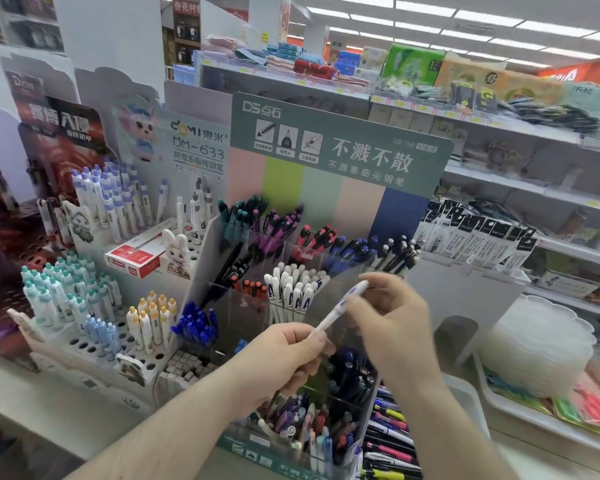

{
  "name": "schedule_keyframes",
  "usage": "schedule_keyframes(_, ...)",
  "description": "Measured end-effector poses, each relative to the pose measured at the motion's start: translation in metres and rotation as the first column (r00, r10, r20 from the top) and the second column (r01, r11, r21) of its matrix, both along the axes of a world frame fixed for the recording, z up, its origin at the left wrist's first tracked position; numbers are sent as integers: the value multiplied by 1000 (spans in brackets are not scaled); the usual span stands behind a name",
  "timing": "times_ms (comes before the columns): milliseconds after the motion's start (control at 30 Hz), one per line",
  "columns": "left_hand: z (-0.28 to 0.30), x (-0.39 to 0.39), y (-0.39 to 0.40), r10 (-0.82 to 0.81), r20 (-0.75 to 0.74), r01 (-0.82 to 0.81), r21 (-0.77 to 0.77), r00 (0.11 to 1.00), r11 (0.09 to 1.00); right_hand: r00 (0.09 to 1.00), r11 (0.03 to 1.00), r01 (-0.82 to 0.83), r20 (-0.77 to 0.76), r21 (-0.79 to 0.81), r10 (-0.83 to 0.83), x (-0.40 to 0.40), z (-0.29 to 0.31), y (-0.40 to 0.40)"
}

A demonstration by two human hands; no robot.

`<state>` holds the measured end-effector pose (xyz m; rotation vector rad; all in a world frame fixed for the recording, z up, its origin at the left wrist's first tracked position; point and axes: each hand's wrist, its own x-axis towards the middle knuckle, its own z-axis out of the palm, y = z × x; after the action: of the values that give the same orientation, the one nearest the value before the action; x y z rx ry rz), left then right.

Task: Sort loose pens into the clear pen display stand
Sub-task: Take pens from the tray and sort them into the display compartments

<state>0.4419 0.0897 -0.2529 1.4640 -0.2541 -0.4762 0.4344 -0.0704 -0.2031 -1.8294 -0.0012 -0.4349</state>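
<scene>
The clear pen display stand point(343, 271) rises in tiers in the middle, its compartments filled with teal, purple, red, blue, black and white pens. A compartment of white pens point(291, 285) sits in the middle tier. My left hand point(284, 355) pinches the lower end of a white pen with blue marks point(340, 308). The pen slants up to the right, above the stand's front compartments. My right hand point(395, 320) holds its upper end, fingers curled round it and blurred.
White punched racks of pens point(84, 306) stand to the left, with a red box point(142, 254) on them. Loose pens point(392, 434) lie in a tray at the lower right. Stacked clear plastic dishes point(541, 344) sit right, shop shelves behind.
</scene>
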Motion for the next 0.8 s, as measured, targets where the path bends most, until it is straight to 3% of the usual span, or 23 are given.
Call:
schedule_keyframes(133,-8,0,8,88,-93,-83,53,992,995,949,946,239,154,220,-276,10,5,-28)
schedule_keyframes(367,-13,-2,14,144,-111,-136,77,983,988,881,935,294,325,196,-345,23,3,-27)
schedule_keyframes(633,-5,-5,18,150,-99,-145,60,984,988,792,942,282,598,-182,-122,64,8,21)
schedule_keyframes(800,1,-5,31,214,-75,-209,68,974,975,790,825,293,609,-484,77,87,5,37)
